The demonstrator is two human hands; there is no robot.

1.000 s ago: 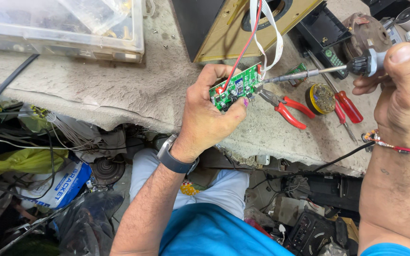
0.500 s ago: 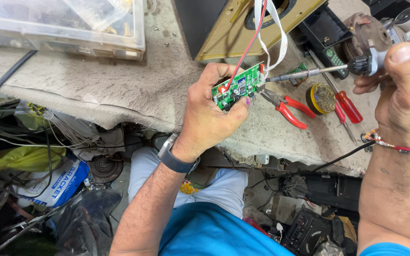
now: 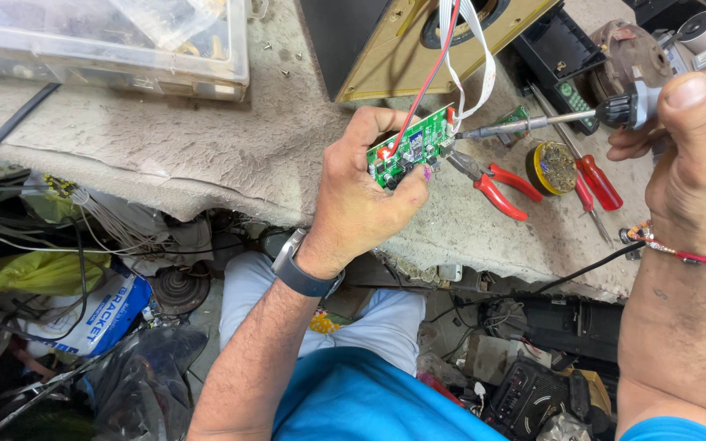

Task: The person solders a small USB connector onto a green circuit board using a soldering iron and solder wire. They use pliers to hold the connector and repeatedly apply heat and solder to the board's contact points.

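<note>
Workbench [image 3: 206, 163]: a rough grey top is seen, crowded along its far and right parts; its near edge is ragged above a heap of wires and scrap.
Speaker panel [image 3: 386, 57]: a tan board with a round hole is lying at the far side; red and white wires [image 3: 459, 49] are led from it down to the circuit board.
Parts box [image 3: 108, 41]: a clear plastic box is set at the far left, well apart from the work.
Right hand [image 3: 696, 155]: the fingers are wrapped closed around the handle of a soldering iron [image 3: 549, 118], which is held level with its tip brought to the right edge of the circuit board.
Left hand [image 3: 361, 204]: thumb and fingers are pinched shut on a green circuit board [image 3: 410, 147], held tilted in the air above the near edge of the workbench.
Pliers [image 3: 492, 184]: a red-handled pair is lying just right of the circuit board, beside red screwdrivers [image 3: 594, 184] and a round tin [image 3: 553, 167].
Risk, burn: the fingertips are close to the tip; a small slip would likely bring heat onto skin.
Risk, wires: insulation near the joint could be melted if the iron drifts upward.
Risk, bridge: an unsteady hand-held board could let solder be smeared across neighbouring pads.
Risk, drop: a dropped board would likely be lost in the clutter below.
</note>
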